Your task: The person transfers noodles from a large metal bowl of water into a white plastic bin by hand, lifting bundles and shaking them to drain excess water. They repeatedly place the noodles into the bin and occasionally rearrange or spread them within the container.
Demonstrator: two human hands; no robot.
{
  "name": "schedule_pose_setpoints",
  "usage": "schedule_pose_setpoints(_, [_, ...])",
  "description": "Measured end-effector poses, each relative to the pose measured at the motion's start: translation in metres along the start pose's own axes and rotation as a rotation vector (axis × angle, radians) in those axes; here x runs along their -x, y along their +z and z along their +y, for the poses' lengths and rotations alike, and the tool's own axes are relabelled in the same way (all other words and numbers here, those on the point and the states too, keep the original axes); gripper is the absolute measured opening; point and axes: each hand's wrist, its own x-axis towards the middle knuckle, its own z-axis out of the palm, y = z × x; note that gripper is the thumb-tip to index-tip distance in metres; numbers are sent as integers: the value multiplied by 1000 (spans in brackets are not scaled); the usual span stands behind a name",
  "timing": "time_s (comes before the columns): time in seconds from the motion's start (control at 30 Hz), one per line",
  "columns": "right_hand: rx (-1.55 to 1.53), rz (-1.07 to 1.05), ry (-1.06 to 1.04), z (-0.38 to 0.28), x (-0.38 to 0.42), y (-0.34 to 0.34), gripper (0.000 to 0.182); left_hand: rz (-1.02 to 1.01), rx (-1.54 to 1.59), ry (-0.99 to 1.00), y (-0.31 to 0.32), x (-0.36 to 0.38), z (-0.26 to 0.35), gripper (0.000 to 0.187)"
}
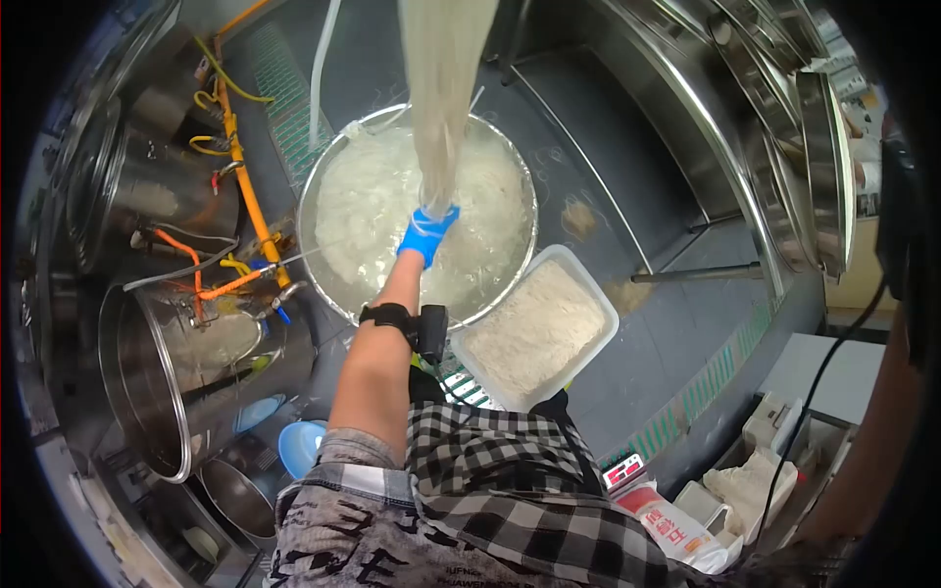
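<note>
My left hand (428,233), in a blue glove, is closed around the lower part of a long bundle of pale strands (446,88). The bundle runs up and out of the top of the view. Below is a wide round metal tub (532,211), holding cloudy liquid with many pale, translucent strands (363,196). Close to the tub's lower right side stands a white rectangular bin (610,328) of off-white powder (534,328). My right hand is not in view; a dim, blurred arm shows at the far right edge.
Large steel pots (176,392) and an orange pipe (245,186) with valves stand at left. A light-blue bowl (301,446) is at lower left. Metal shelving (686,108) fills the upper right. A printed bag (676,529) and white containers (774,421) lie at lower right.
</note>
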Motion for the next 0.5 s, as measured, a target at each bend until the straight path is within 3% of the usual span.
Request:
schedule_pose_setpoints(0.03, [-43,23,53,5,8,-13,24,-10,1,-1,4,13,-5,28])
schedule_pose_setpoints(0.1, [-131,72,157,15,25,-36,25,144,489,-208,6,28,-12,25])
schedule_pose_setpoints(0.13, [-168,96,205,20,35,-49,26,146,316,-2,-16,11,-36,24])
schedule_pose_setpoints(0.23, [-269,173,336,38,69,-79,27,238,720,192,-94,-6,27,20])
schedule_pose_setpoints(0.27, [-297,190,375,43,81,-86,28,267,323,224,-125,18,105,28])
schedule_pose_setpoints(0.3, [-320,204,414,48,95,-91,28,332,681,196,-144,36,149,29])
schedule_pose_setpoints(0.33, [-342,210,458,59,104,-101,29,353,513,328,-177,29,170,27])
schedule_pose_setpoints(0.37, [-367,224,502,60,119,-105,30,438,655,390,-191,51,219,30])
schedule_pose_setpoints(0.5, [-471,241,692,76,174,-106,32,536,387,696,-261,91,332,34])
